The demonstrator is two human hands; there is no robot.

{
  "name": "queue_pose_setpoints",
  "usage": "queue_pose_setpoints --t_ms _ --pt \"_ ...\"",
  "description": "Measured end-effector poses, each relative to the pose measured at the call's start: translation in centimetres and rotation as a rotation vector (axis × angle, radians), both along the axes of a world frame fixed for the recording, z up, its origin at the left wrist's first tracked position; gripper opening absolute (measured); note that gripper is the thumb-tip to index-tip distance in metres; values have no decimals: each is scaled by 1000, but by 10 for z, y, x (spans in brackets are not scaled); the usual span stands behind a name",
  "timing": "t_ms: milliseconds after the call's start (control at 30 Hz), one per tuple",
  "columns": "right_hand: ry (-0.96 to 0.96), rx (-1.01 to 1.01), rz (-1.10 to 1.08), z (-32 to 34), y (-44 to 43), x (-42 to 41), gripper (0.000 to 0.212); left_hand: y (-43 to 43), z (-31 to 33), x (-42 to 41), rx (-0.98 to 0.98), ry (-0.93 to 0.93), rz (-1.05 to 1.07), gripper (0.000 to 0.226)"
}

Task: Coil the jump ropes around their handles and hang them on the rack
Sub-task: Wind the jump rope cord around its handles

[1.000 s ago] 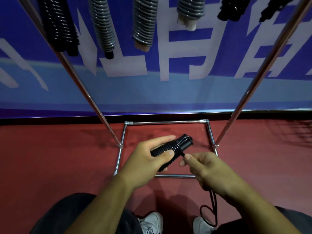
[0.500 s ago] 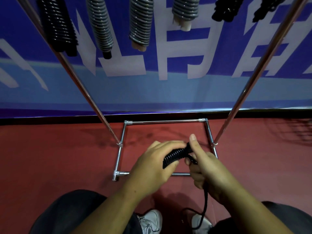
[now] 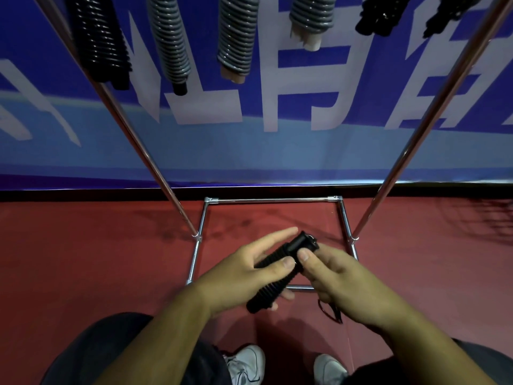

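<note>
Red floor (image 3: 83, 259) fills the bottom half of the frame, and a big blue banner (image 3: 277, 151) with white shapes stands behind it. Two shiny poles of the rack (image 3: 144, 151) lean up toward the top corners, and its metal foot bars make a square on the floor.

Along the top edge, wound-up ropes hang down: a black one (image 3: 102, 43) at the upper left, three grey ones (image 3: 236, 37) in the middle, and more black ones (image 3: 380, 15) at the upper right.

Just below the middle of the frame I hold the black jump rope (image 3: 270, 294), wound tight around its handles. It is tilted, with its top end pointing to the upper right. My left hand (image 3: 241, 276) grips it, thumb on top and fingers under. My right hand (image 3: 341, 279) pinches near its top end with thumb and fingers. A short loose bit of rope (image 3: 330, 312) hangs under my right hand.

My white shoes (image 3: 247, 362) show at the bottom.
</note>
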State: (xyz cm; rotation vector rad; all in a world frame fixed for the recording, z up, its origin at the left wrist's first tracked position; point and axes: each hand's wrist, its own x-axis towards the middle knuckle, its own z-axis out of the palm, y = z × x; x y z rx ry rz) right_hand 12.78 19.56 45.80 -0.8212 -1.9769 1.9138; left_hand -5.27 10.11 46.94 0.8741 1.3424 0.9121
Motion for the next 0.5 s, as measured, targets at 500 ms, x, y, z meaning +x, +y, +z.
queue_pose_setpoints --t_ms 500 --pt "-331 325 -187 -22 -4 -13 62 -1 -15 3 205 851 31 26"
